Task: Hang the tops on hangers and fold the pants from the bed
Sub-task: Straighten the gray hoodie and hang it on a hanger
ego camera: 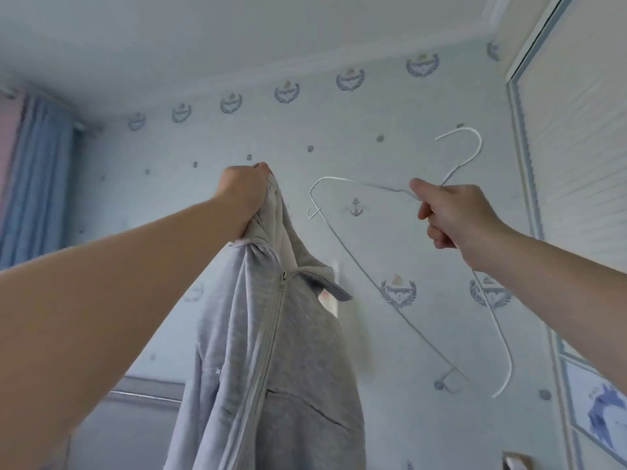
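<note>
A grey zip-up hooded top (271, 361) hangs in the air in front of the wall, its zipper done up and its hood bunched at the top. My left hand (242, 198) grips that bunched hood and holds the top up high. My right hand (451, 215) grips a thin white wire hanger (359, 269) at the base of its hook. The hanger is tilted, with its hook pointing up and its far shoulder reaching toward the top. Hanger and top are apart. The bed and pants are out of view.
A pale blue wall (339, 130) with crest patterns fills the view ahead. Blue curtains (37, 178) hang at the left. A white wardrobe door (576, 147) stands at the right. A small wall hook (441, 385) sits low on the wall.
</note>
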A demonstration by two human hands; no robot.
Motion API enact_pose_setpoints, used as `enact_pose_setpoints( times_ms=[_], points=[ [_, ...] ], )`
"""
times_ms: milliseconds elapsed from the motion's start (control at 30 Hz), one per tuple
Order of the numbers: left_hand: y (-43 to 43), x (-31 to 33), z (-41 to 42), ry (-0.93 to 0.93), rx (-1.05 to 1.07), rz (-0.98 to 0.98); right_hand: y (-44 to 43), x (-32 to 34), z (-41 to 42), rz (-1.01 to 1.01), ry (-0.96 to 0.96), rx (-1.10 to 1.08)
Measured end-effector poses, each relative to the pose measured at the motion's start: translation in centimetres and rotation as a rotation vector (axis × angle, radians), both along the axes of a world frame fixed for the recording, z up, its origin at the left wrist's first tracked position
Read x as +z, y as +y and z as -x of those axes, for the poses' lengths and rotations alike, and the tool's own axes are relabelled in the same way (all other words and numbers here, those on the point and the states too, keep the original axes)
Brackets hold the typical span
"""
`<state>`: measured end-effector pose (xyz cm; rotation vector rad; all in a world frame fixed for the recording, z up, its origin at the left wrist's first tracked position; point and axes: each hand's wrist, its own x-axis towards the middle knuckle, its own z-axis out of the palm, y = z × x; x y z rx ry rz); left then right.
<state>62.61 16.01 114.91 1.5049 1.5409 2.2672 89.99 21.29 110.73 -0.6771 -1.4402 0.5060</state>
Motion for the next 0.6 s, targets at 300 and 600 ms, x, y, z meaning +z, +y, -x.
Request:
enact_pose_setpoints(
  times_ms=[300, 600],
  points=[
    [-11.2, -4.1, 21.9, 0.092, 0.328, 0.128, -5.4, -5.5, 20.2, 0.039, -0.155, 0.428],
    [-19.2, -12.3, 38.9, 0.489, 0.412, 0.445, -13.0, -14.6, 37.9, -0.001, -0.266, 0.612]
  ],
)
